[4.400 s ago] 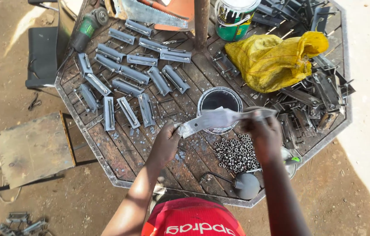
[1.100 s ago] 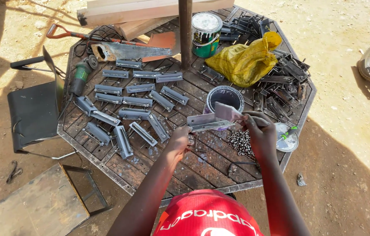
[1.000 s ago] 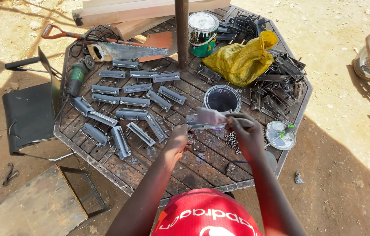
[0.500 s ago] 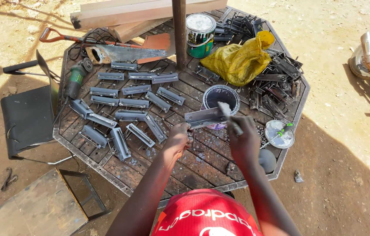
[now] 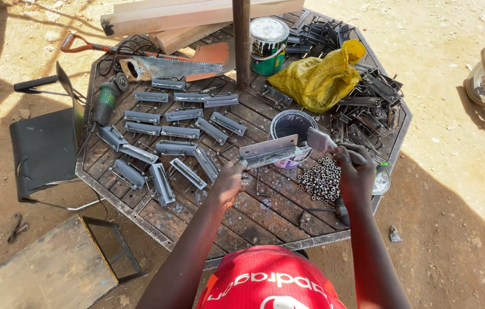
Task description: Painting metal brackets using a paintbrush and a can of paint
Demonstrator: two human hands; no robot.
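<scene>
The left hand [image 5: 230, 178] grips one end of a metal bracket [image 5: 269, 151]; the right hand [image 5: 355, 166], closed around a brush [image 5: 322, 140], sits just beyond its other end.

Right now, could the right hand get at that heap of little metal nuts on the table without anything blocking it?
Probably yes. The heap of nuts lies bare on the table just beside the right hand, with nothing between. But that hand is holding a small flat metal piece, so it is not free to pick any up.
</scene>
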